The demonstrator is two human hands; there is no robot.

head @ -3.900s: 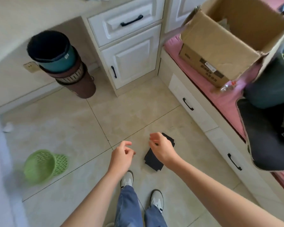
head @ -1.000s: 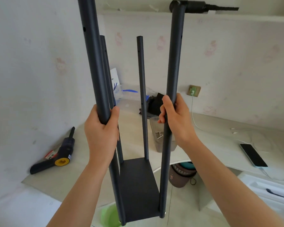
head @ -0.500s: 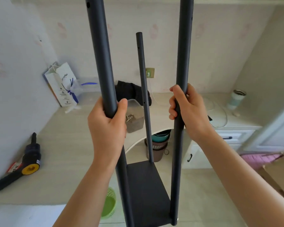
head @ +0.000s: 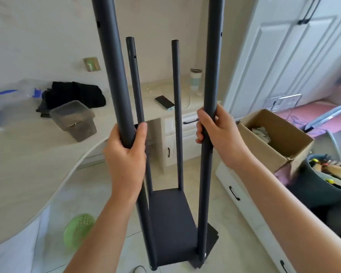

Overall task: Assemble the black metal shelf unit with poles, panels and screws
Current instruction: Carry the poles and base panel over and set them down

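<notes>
A black shelf frame stands upright in front of me: several poles rise from one black bottom panel [head: 171, 219] low over the floor. My left hand [head: 126, 156] grips the near left pole [head: 110, 62]. My right hand [head: 217, 133] grips the near right pole [head: 213, 62]. The two far poles [head: 175, 107] stand free between them. Loose black panels [head: 212, 239] lie on the floor tiles under the frame's right corner. A clear plastic tub [head: 74, 120] with small metal parts sits on the desk to the left.
A curved desk [head: 24, 154] fills the left, with black cloth [head: 75, 95] and a phone [head: 164, 102]. A green basket [head: 78, 231] lies on the floor. An open cardboard box [head: 272, 138] and white drawers [head: 242, 196] stand close on the right.
Earlier my hands were empty above the black panels on the floor. Now both hold the frame's poles. Over the last second the frame and my view have turned right, from the desk towards the box.
</notes>
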